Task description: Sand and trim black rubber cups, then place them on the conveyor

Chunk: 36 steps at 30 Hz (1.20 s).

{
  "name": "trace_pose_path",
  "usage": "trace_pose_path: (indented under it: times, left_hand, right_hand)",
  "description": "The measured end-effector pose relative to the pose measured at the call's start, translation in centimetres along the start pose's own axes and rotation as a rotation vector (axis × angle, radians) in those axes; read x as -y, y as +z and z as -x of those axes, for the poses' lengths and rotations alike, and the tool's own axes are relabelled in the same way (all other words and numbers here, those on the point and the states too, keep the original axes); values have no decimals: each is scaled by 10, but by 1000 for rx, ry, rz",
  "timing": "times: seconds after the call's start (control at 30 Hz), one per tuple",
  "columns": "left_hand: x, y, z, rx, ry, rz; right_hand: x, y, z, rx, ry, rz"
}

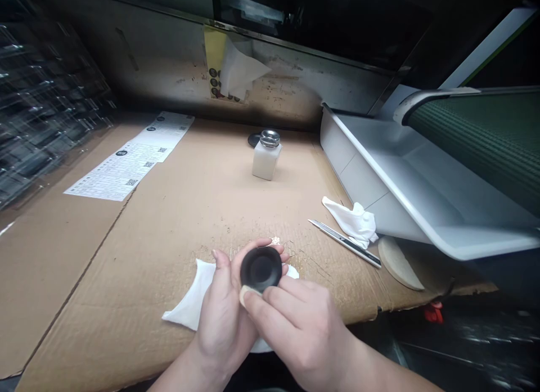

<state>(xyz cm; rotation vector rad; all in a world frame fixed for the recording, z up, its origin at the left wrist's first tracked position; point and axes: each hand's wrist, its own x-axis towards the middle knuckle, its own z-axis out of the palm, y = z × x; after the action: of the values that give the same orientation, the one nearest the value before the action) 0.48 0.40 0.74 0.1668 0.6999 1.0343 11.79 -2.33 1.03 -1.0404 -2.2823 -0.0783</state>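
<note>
My left hand [221, 310] is palm up, fingers curled under a round black dish-shaped part [261, 268] with a recessed middle. My right hand [304, 319] pinches a small cream-coloured pad [245, 295] between thumb and fingers. The pad presses on the near left rim of the black part; much of it is hidden by the fingers. Beneath both hands a white cloth [185, 299] lies on the cardboard [160, 229].
Ahead stands a square bottle [265, 161] with a metal top, a black disc [253, 139] behind it. At right lie a utility knife [346, 244], crumpled white cloth [356, 223], beige pad [396, 262] and white tray [379, 184]. Printed sheets [130, 156] and clear plastic trays [42, 99] are left.
</note>
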Motion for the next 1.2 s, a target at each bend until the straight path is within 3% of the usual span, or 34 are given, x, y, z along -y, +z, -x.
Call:
trace_pose_path:
  times: [0.1, 0.23, 0.33, 0.5, 0.63, 0.73, 0.83, 0.9, 1.03, 1.2]
  left_hand:
    - [0, 1, -3, 10, 19, 30]
    - [0, 2, -5, -11, 27, 46]
    - [-1, 4, -4, -25, 39, 42]
    - [0, 5, -1, 12, 52, 33]
    - [1, 4, -1, 36, 54, 10]
    - [2, 3, -1, 63, 31, 6]
    - [2, 2, -2, 69, 19, -13]
    - [2, 2, -2, 79, 33, -37]
    - [3, 1, -3, 88, 67, -58]
    - [1, 1, -3, -4, 69, -27]
  right_hand:
    - [-16, -19, 16, 8, 110, -55]
    - [-43, -34, 35, -184, 383, 38]
    - [-52, -31, 49, -224, 457, 157]
    - [-54, -21, 63, -154, 533, 167]
    - [-48, -26, 54, -202, 511, 101]
    - [-33, -28, 39, -221, 330, -14]
    - [-18, -22, 27, -140, 115, -69]
    - [-15, -17, 22, -106, 60, -21]
    - [-31, -10, 11, -118, 93, 68]
    - [-56, -18, 4, -232, 251, -62]
